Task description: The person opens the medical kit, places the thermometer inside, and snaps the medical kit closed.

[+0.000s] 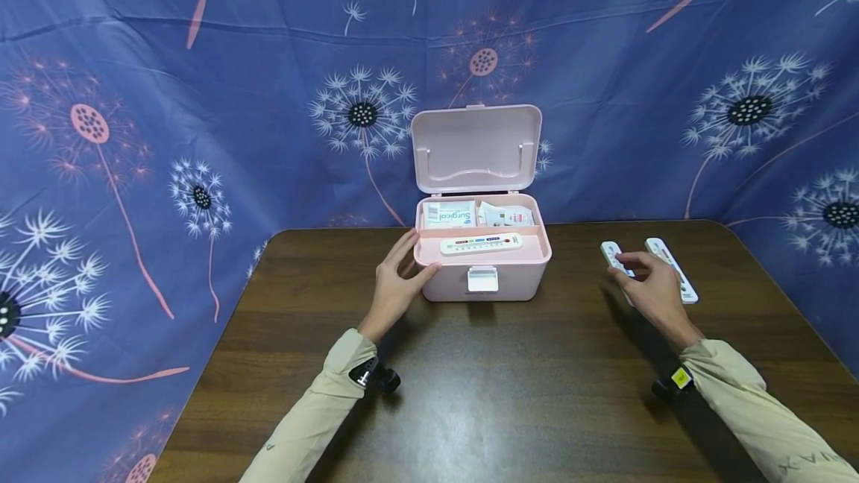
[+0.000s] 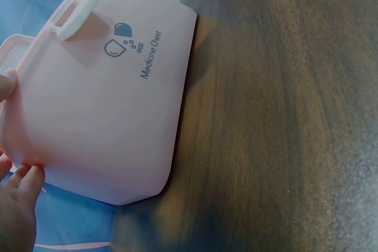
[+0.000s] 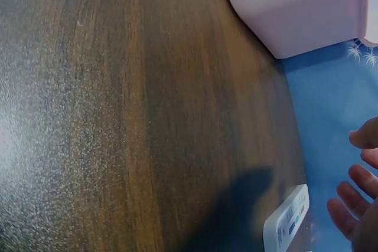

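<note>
A pink medicine chest [image 1: 483,285] stands with its lid [image 1: 478,151] raised. My left hand [image 1: 396,285] grips its left front corner; in the left wrist view the thumb lies at the rim and the fingers [image 2: 29,181] touch the side. One white thermometer [image 1: 481,244] with coloured marks lies in the chest's front tray. On the table to the right are a second thermometer [image 1: 611,250] and a third thermometer [image 1: 673,270]. My right hand [image 1: 651,289] hovers over the second, partly hiding it. In the right wrist view its fingers [image 3: 354,199] are apart, holding nothing.
Behind the front tray, the chest's back compartments hold a packet marked Surgical [image 1: 450,214] and some small white packets [image 1: 505,215]. A white latch [image 1: 482,279] hangs on the front. The wooden table [image 1: 496,393] meets a blue dandelion-print cloth [image 1: 282,95] at the back.
</note>
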